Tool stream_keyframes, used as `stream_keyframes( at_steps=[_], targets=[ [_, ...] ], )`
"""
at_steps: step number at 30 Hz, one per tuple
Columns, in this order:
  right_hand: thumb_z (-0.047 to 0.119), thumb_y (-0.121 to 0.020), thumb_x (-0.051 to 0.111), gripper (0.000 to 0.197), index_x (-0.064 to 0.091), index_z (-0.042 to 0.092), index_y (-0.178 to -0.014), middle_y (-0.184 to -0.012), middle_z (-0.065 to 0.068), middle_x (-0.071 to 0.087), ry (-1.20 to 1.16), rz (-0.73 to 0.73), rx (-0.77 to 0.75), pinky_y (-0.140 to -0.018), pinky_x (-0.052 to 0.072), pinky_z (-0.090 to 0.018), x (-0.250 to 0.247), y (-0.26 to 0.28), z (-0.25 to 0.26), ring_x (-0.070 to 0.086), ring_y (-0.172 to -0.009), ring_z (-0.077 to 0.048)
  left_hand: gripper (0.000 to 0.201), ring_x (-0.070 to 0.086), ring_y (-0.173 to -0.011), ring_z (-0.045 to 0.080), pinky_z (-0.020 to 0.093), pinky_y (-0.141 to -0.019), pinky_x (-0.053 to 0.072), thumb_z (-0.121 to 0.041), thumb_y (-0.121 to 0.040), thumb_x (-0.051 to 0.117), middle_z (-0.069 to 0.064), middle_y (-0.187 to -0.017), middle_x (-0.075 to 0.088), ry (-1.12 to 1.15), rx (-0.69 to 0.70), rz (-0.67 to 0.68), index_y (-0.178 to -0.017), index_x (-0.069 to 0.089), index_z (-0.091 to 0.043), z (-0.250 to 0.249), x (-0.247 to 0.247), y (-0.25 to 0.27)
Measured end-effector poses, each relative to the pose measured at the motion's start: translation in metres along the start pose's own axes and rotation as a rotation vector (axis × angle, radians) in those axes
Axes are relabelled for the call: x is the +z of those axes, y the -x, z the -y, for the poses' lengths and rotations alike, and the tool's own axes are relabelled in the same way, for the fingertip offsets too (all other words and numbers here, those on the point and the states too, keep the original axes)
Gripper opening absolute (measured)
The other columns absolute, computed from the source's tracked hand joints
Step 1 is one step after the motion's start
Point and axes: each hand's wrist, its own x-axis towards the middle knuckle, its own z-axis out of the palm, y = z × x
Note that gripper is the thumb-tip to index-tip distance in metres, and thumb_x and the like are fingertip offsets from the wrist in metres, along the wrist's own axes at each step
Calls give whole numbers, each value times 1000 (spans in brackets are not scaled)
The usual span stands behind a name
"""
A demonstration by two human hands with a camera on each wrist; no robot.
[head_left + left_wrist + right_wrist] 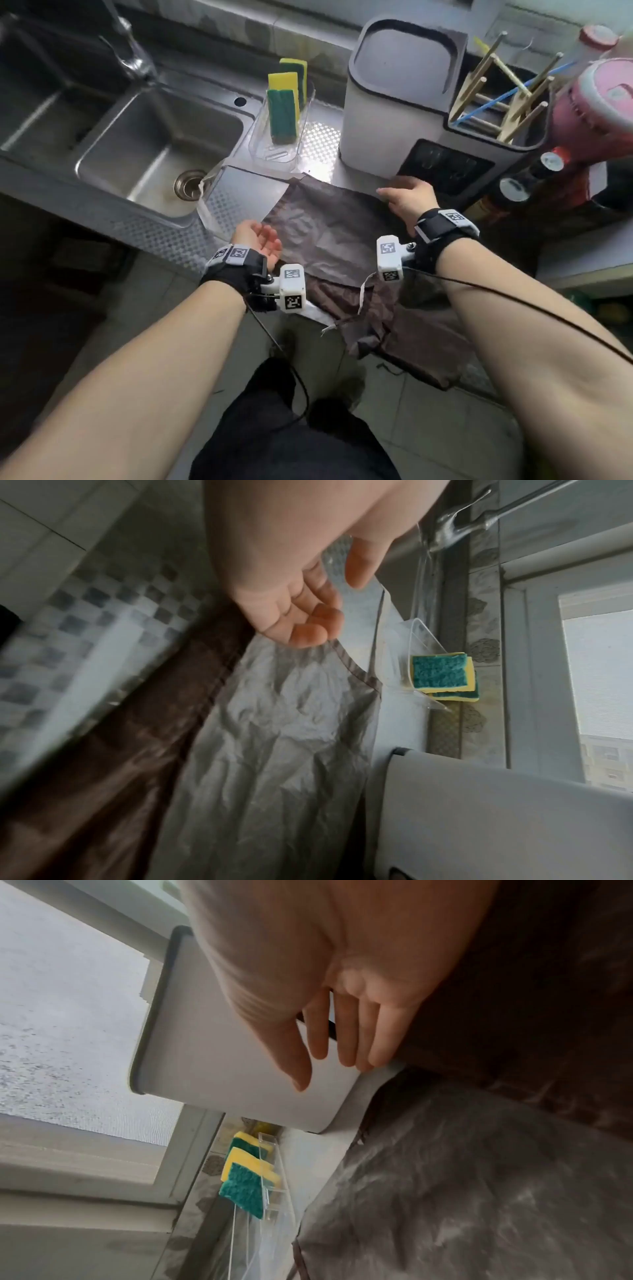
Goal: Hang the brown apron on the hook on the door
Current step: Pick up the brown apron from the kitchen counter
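The brown apron (329,236) lies spread on the steel counter (164,236) by the sink (150,144), its lower part draping over the edge, with the left hand (258,240) and right hand (409,198) both loose-fingered over it, grasping nothing.

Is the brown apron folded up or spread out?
Spread out. The brown apron lies flat on the counter, its lower part hanging over the edge.

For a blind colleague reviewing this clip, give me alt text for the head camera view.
Two bare hands reach over a brown apron spread on a steel counter, neither gripping it: left hand palm up at its near left edge, right hand at its far corner. A sink lies left.
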Motion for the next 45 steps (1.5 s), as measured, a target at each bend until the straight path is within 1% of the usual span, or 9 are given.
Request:
stream_keyframes(
  at_steps=[9, 15, 22, 25, 27, 30, 32, 40, 45],
  targets=[
    [7, -78, 77, 57, 58, 0, -131, -137, -16, 61, 419, 219, -15, -102, 41, -25, 8, 9, -18, 57, -126, -25, 31, 48, -32, 3, 14, -36, 36, -24, -96, 52, -8, -51, 45, -48, 11, -134, -66, 45, -18, 34, -30, -8],
    [4, -76, 77, 65, 54, 2, -136, -140, -13, 58, 382, 212, -51, -100, 41, -24, 18, 3, -12, 56, -128, -24, 21, 50, -61, 14, 28, -55, 48, -19, -93, 61, 2, -72, 48, -252, -31, -134, -77, 52, -9, 65, -25, -1],
    [16, -69, 82, 72, 56, 12, -136, -128, -12, 66, 624, 222, -51, -95, 49, -30, 28, 3, -20, 63, -116, -28, 28, 30, -16, 10, 24, -44, 37, -17, -84, 71, 6, -48, 47, -407, 49, -175, -68, 52, -3, 78, -20, -9],
    [29, -72, 75, 28, 73, 23, -99, -96, -5, 73, 882, 262, -73, -72, 48, -27, 24, 8, -16, 70, -92, -28, 28, 39, -28, 14, 24, -46, 32, -28, -71, 77, 1, -40, 47, -445, 43, -135, -64, 57, -11, 79, -12, -15],
    [39, -72, 72, 20, 69, 22, -80, -83, -3, 71, 953, 255, -124, -68, 44, -28, 22, 13, -12, 68, -83, -28, 14, 58, -50, 20, 28, -53, 49, -25, -69, 74, 6, -61, 62, -412, 74, -100, -68, 65, -14, 78, 0, -11],
    [36, -75, 70, 17, 63, 23, -84, -87, -2, 67, 850, 256, -207, -74, 48, -31, 20, 18, -6, 65, -83, -26, 26, 74, -84, 33, 52, -87, 59, -19, -59, 67, 14, -91, 76, -262, 98, -39, -82, 71, -8, 74, 21, -7],
    [25, -79, 70, 14, 61, 20, -88, -88, -2, 65, 771, 268, -259, -74, 44, -28, 18, 24, 0, 62, -84, -24, 38, 75, -96, 35, 55, -93, 56, -24, -55, 68, 14, -106, 78, -232, 94, -5, -90, 74, -9, 72, 30, -7],
    [11, -74, 71, 16, 61, 22, -79, -84, -1, 66, 618, 387, -405, -75, 50, -29, 8, 57, 27, 60, -76, -18, 48, 73, -104, 38, 49, -98, 54, -39, -83, 67, 22, -112, 75, -299, 138, 222, -117, 73, -6, 64, 61, 44],
    [15, -78, 72, 17, 57, 18, -86, -84, 4, 59, 613, 433, -486, -70, 37, -22, 0, 69, 56, 53, -75, -12, 78, 77, -88, 34, 46, -86, 61, -42, -50, 78, 15, -102, 78, -311, 292, 120, -119, 71, -7, 63, 74, 34]
  ],
)
